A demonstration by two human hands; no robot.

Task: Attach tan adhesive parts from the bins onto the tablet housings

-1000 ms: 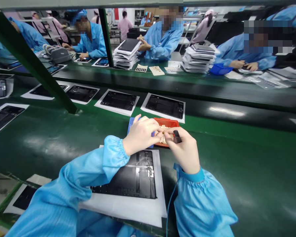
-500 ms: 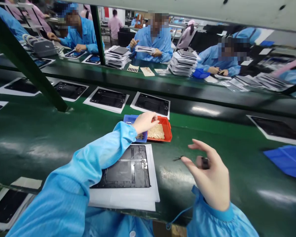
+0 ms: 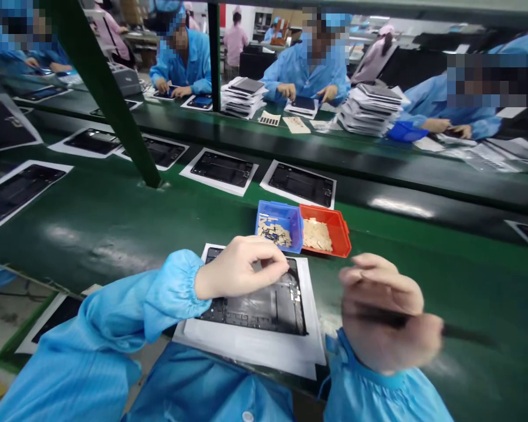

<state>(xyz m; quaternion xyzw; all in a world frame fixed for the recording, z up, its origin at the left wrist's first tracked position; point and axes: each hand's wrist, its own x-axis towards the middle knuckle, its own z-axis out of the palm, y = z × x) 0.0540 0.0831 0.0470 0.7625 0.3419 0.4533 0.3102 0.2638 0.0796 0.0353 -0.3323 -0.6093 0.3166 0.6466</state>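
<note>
Hanging over a black panel (image 3: 255, 305), the left hand (image 3: 244, 269) curls with its thumb and index finger brought close together at the tips; whether it pinches anything small there I cannot tell, nor whether it touches the panel. The right hand (image 3: 387, 316) is to the right of the panel, blurred, with its fingers bent around a slim dark tool (image 3: 391, 316), whose thin end points to the right.

The panel lies flat on white paper (image 3: 286, 354) at the near edge of the green table (image 3: 114, 225). Just beyond it, a blue bin (image 3: 297, 228) on the left and a red bin (image 3: 341, 237) on the right stand side by side, touching. The blue one holds pale and dark bits, the red one a heap of pale pieces (image 3: 317, 234).

Farther off, more dark panels (image 3: 299, 183) lie on paper in a row. At the far bench, people in blue smocks work; one has both hands by a dark tablet (image 3: 305, 104) between two paper stacks (image 3: 369, 111).
</note>
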